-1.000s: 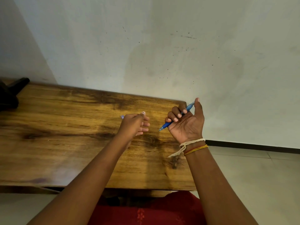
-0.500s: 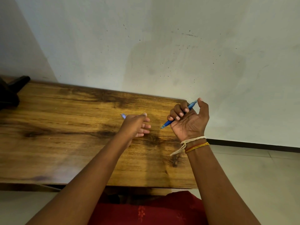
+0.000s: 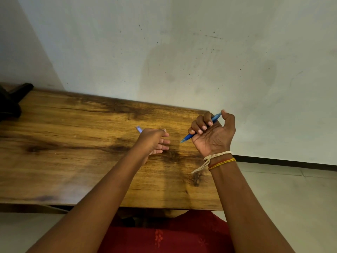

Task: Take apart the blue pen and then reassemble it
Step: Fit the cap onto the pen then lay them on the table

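My right hand [image 3: 213,136] is closed around the blue pen [image 3: 188,137], which slants across the fist with its tip pointing down-left and its back end under my thumb. My left hand [image 3: 153,141] hovers over the wooden table [image 3: 73,143], fingers curled. A small pale blue piece [image 3: 139,129] sticks out behind its knuckles. Whether it is the pen's cap or another part, I cannot tell. The two hands are a short gap apart.
A dark object [image 3: 11,101] lies at the table's far left end. The wall rises right behind the table. Tiled floor [image 3: 291,198] lies beyond the table's right end. Red cloth [image 3: 173,236] covers my lap below the near edge.
My right hand with the pen has drifted slightly right and up, widening the gap between the hands. My left hand has barely moved.
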